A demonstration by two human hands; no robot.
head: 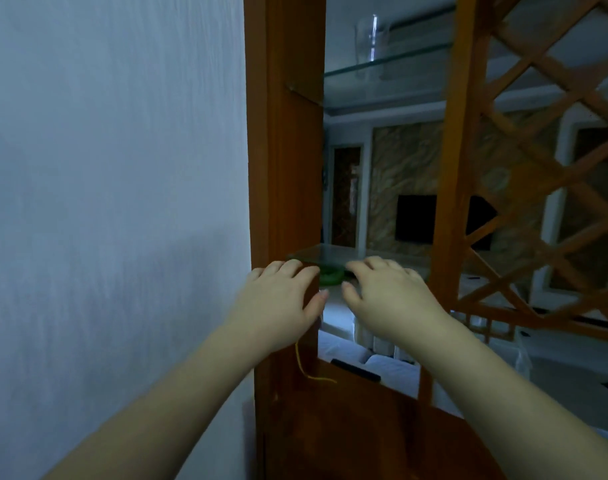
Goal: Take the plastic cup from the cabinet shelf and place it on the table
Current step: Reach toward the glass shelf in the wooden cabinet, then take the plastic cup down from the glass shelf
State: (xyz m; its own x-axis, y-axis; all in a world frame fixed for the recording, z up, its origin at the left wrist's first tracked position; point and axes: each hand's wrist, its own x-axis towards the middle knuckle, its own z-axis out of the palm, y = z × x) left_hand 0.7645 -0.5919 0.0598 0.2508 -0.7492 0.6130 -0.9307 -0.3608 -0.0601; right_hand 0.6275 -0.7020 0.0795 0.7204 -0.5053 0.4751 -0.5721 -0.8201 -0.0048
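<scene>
A clear plastic cup point(371, 46) stands upright on the upper glass shelf point(410, 65) of a wooden cabinet, high in the view. Far below it, my left hand point(278, 299) is held out palm down in front of the cabinet's left post, fingers apart, holding nothing. My right hand point(389, 292) hovers beside it, also palm down and empty, just in front of the lower glass shelf point(330, 256). Both hands sit well under the cup. A green object point(331, 277) lies under the lower shelf, partly hidden by my fingers.
A white wall point(115, 202) fills the left. The cabinet's left wooden post point(285, 150) and a wooden lattice panel point(538, 168) on the right frame the shelf opening. The cabinet's wooden counter point(358, 410) lies below, with a yellow string point(306, 368) and a dark flat object point(356, 370).
</scene>
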